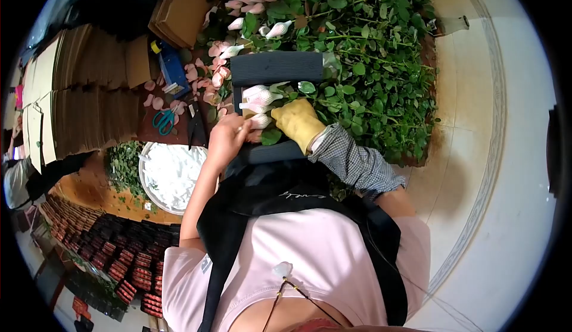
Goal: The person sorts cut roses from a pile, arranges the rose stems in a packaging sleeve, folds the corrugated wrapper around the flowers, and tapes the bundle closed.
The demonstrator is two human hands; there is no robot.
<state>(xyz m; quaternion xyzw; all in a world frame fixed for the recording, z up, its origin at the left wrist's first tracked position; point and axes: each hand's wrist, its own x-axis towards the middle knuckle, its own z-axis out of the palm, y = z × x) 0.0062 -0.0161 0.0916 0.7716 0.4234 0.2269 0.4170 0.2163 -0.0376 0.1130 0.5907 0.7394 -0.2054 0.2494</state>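
Observation:
My right hand [300,122], in a yellow glove with a checked sleeve behind it, grips a rose stem among green leaves. My bare left hand [226,138] pinches at a pink rose bud [260,120] wrapped in white netting, right beside the glove. Two more netted buds [260,95] lie just above, resting on a dark ridged tray [277,68]. I wear a black apron over a pink shirt.
A large heap of green rose stems [363,52] fills the table ahead and right. Loose pink petals [196,79], teal scissors [163,120], black shears [196,126] and a blue box [173,70] lie left. A white tub of netting [170,174] and stacked cardboard [83,94] stand further left.

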